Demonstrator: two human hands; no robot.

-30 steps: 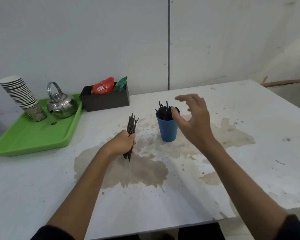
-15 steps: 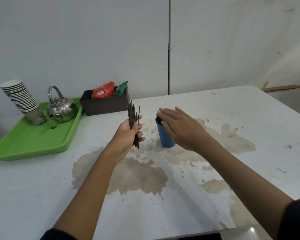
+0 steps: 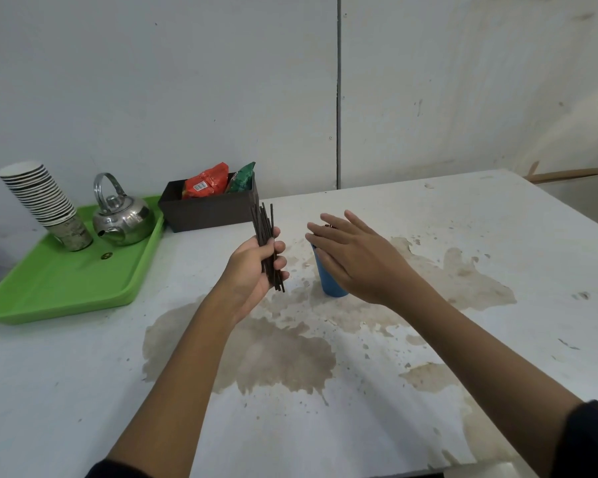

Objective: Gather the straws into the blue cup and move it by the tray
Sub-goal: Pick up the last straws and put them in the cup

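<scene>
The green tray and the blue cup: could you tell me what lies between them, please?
In the head view, the left hand gripping a straw bundle lies between green tray and blue cup.

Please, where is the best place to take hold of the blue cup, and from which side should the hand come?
Probably the cup's bare lower wall, taken from its left side. The open right hand covers its rim and right side. The wall is round and upright, so fingers can wrap it. The left hand holds straws, so it must first drop them.

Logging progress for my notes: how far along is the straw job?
Partly done. The left hand grips a bundle of straws beside the blue cup, which the open right hand covers. Left: drop them in, then carry the cup to the green tray.
</scene>
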